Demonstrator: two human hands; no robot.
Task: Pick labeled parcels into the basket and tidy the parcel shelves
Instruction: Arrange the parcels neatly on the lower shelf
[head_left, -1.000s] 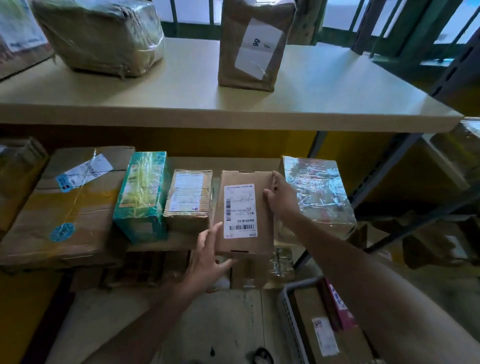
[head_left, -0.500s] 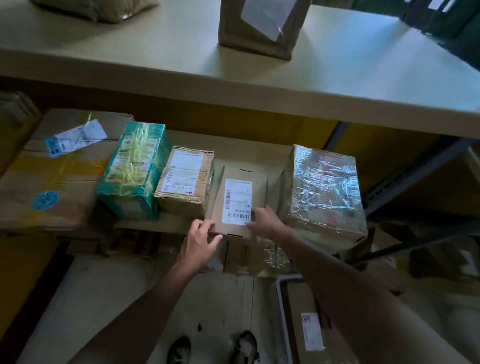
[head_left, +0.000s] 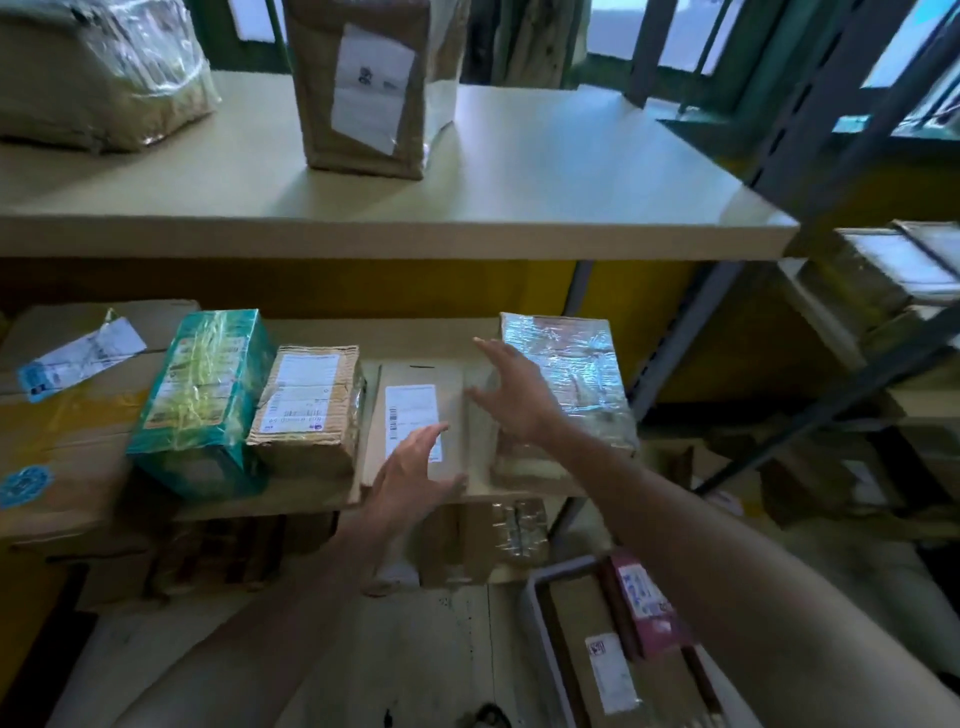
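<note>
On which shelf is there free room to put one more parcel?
The upper shelf has a wide bare stretch right of the tall brown parcel. The lower shelf is crowded: teal box, corrugated box, flat labeled box and foil-wrapped box stand side by side.

Flat brown labeled parcel lies label-up on the lower shelf (between two wrapped boxes).
</note>
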